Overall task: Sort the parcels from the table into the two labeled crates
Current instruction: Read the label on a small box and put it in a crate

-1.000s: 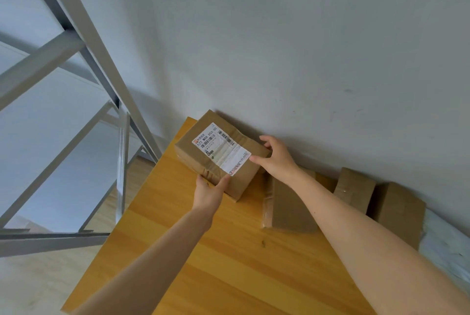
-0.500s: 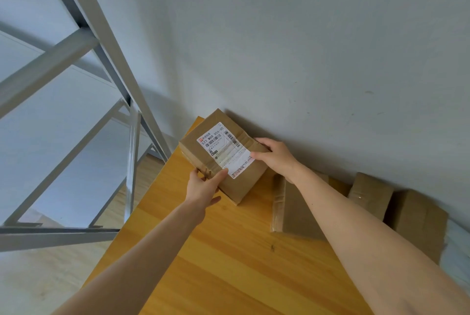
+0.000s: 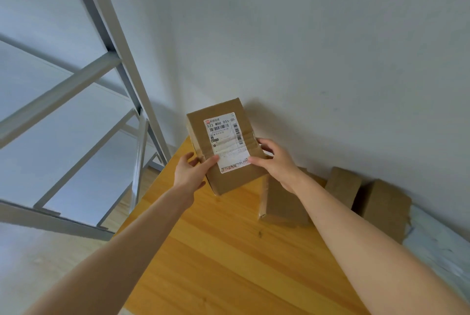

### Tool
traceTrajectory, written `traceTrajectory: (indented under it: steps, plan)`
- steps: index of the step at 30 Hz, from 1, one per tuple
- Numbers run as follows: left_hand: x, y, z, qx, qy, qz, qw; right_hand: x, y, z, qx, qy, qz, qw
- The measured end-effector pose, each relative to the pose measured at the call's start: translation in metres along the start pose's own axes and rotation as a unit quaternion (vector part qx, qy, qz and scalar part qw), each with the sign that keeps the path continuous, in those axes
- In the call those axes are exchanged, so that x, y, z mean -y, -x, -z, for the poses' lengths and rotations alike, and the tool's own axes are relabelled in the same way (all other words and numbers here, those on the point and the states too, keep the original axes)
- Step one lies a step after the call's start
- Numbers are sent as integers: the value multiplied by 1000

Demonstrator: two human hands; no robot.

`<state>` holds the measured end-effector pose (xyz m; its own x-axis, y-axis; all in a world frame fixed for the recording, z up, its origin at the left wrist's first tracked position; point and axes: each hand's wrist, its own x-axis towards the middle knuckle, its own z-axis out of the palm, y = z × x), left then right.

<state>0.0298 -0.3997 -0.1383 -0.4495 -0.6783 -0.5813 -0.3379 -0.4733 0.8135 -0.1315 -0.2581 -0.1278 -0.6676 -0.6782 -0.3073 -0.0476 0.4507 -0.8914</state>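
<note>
On the wooden table (image 3: 216,258), brown cardboard parcels (image 3: 284,200) lie along its far edge.

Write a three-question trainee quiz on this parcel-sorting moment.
1. True or false: only the left hand grips the labelled parcel.
2. How many other parcels lie on the table? A one, B three, C five.
3. Fill in: the metal rack stands on the person's ____ side.
Key: 1 false, the right hand grips it too. 2 B. 3 left.
</note>
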Motion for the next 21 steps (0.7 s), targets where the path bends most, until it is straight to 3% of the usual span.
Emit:
traceTrajectory:
  steps: [9,21]
  plan:
    - [-16,86,-4,58,-25,-84,994,15,95,33,-51,-69,45,995]
    - [-7,219,1,99,-58,-197,974,21,242,59,-56,-134,132,981]
